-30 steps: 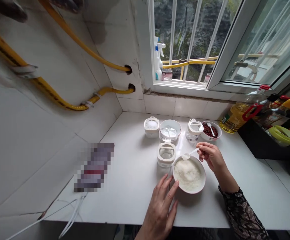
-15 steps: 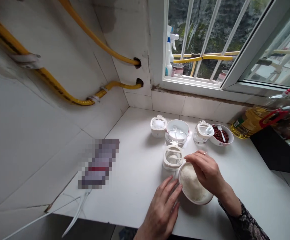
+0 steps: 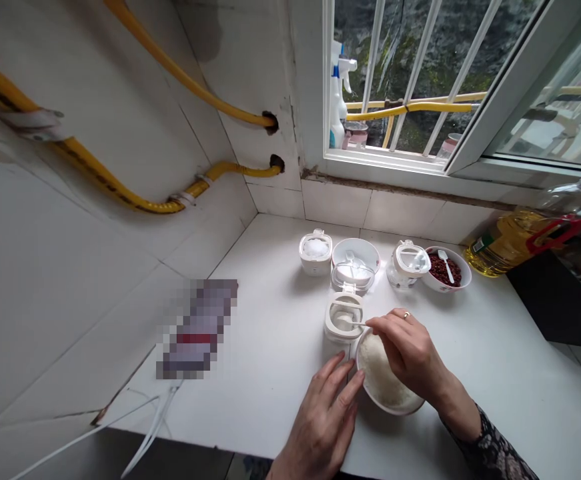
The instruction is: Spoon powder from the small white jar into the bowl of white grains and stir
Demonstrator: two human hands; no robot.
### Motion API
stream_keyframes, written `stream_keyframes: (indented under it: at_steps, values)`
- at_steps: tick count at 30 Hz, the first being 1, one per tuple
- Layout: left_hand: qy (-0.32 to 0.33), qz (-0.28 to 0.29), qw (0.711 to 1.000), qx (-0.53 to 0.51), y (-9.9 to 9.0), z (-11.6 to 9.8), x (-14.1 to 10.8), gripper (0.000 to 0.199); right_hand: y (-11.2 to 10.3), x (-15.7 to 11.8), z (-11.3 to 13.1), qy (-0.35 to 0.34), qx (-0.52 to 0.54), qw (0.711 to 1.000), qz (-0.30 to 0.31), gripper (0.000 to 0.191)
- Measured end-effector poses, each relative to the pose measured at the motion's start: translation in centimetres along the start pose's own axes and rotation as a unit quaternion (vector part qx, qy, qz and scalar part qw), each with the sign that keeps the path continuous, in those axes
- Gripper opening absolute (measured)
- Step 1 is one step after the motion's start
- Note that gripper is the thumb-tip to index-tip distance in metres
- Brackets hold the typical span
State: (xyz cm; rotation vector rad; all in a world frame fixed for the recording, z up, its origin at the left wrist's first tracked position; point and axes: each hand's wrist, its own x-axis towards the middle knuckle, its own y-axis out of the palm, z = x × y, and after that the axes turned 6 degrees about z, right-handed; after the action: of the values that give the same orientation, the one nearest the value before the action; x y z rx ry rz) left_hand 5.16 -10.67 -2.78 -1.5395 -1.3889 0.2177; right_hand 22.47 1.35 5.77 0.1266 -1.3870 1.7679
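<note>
Between the thumb and fingers of my right hand (image 3: 410,353) is the handle of a small white spoon (image 3: 357,324). Its bowl end is inside the mouth of a clear jar with a white rim (image 3: 344,317), whose lid stands open toward the back. A bowl (image 3: 390,383) heaped with pale white granules sits under my right hand. My left hand (image 3: 325,407) rests with fingers spread at the bowl's left side, fingertips at or close to its rim. It holds nothing.
Behind stand a filled jar (image 3: 315,253), a bowl of white powder (image 3: 365,250), another lidded jar (image 3: 407,263) and a bowl of dark red bits with a spoon (image 3: 447,270). An oil bottle (image 3: 500,240) and black box (image 3: 555,293) stand right; a blurred purple-grey object (image 3: 200,327) lies left.
My right hand has lowered slightly, and the spoon's bowl end looks emptier and lower in the jar. My left hand stays at the bowl's side. The view has shifted a little.
</note>
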Motion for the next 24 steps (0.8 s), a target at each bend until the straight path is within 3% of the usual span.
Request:
stream_keyframes:
  at_steps: [2,5,7,9,13,19,22,24]
  values:
    - [-0.002,0.002,1.000,0.001,0.0,0.0,0.0,0.052,-0.4,-0.1,0.0,0.086,0.069,0.994,-0.020,0.020]
    - [-0.004,0.004,1.000,-0.002,0.0,0.0,0.0,0.053,-1.4,-0.3,-0.2,0.235,0.192,0.952,-0.031,0.014]
    - [-0.005,0.005,1.000,-0.006,-0.1,0.0,0.0,0.053,-2.1,-0.5,-0.5,0.290,0.244,0.925,-0.031,0.018]
    - [-0.007,0.005,1.000,-0.008,-0.1,0.0,0.0,0.053,-2.7,-0.7,-0.8,0.312,0.254,0.915,-0.034,0.021]
    - [-0.006,-0.003,1.000,-0.008,0.0,-0.1,0.0,0.052,-3.6,-1.3,-1.3,0.299,0.186,0.935,-0.042,0.020]
    - [0.003,-0.009,1.000,-0.006,0.0,-0.1,0.0,0.049,-3.8,-2.0,-2.0,0.181,0.032,0.983,-0.015,0.017]
    - [0.002,-0.005,1.000,-0.006,0.0,-0.1,0.0,0.050,-3.3,-2.1,-2.2,0.155,0.035,0.987,0.029,0.020]
    - [0.003,-0.005,1.000,-0.006,0.0,0.0,0.0,0.050,-3.0,-2.1,-2.2,0.179,0.067,0.981,0.044,0.020]
